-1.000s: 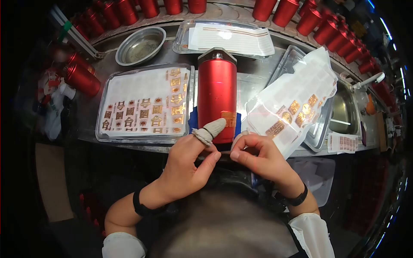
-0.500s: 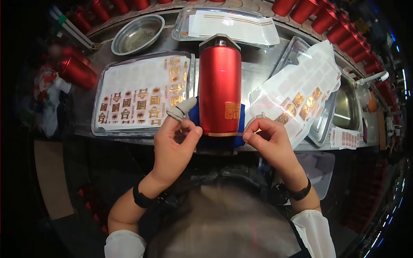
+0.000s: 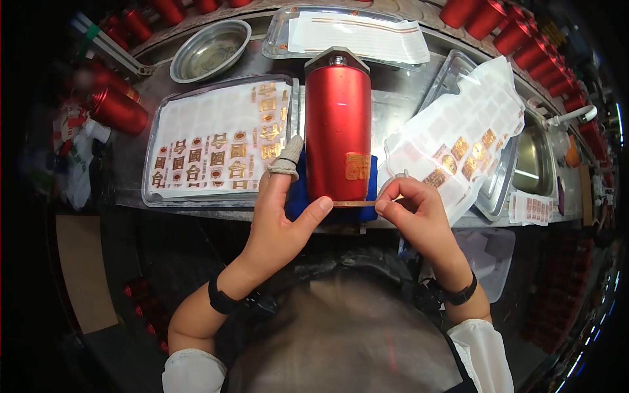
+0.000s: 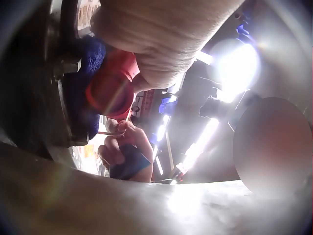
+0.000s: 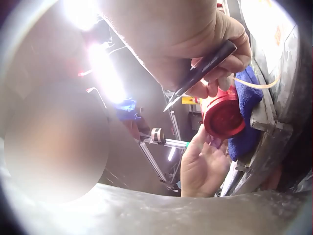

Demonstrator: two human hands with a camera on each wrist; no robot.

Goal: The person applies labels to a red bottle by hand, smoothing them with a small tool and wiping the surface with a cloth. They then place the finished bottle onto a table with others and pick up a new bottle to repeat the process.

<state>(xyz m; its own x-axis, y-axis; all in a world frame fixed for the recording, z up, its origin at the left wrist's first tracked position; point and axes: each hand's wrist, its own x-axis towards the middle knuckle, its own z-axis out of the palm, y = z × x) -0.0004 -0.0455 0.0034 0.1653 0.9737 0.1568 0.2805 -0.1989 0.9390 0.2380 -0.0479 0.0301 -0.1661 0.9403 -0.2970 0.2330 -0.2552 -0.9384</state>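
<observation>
**Inspection note: narrow strip being lined up at the base of a red canister**

Nearest the wearer, the right hand [image 3: 422, 213] pinches one end of a narrow strip [image 3: 354, 204] between thumb and forefinger. From the right wrist, a dark pointed tool [image 5: 205, 68] also shows tucked in that hand. The left hand [image 3: 272, 226] is open, its thumb at the strip's other end and its covered forefinger extended beside the canister.

The red canister [image 3: 337, 124] lies on its side over a blue cloth [image 3: 373, 183], base toward the wearer, a gold label [image 3: 358, 166] near that end. I judge the step in hand to be alignment—the strip seems to be squared to the bottom edge. The next move calls for even tension, then light pressure from the middle outward; a slant or crease is the risk.

The tabletop [image 3: 268, 72] is grey metal. On its left sits a tray [image 3: 148, 173] bearing a sheet of gold stickers [image 3: 196, 118]; on the right, a partly used sheet [image 3: 419, 147] hangs over a second tray's near side. Beyond stand a metal bowl [image 3: 187, 60] and a tray of striped sheets [image 3: 357, 33]. A sink [image 3: 533, 154] with a pale tap [image 3: 576, 116] lies to the right, and more red canisters [image 3: 514, 37] line the far edge—the surroundings fall off into darkness.
</observation>
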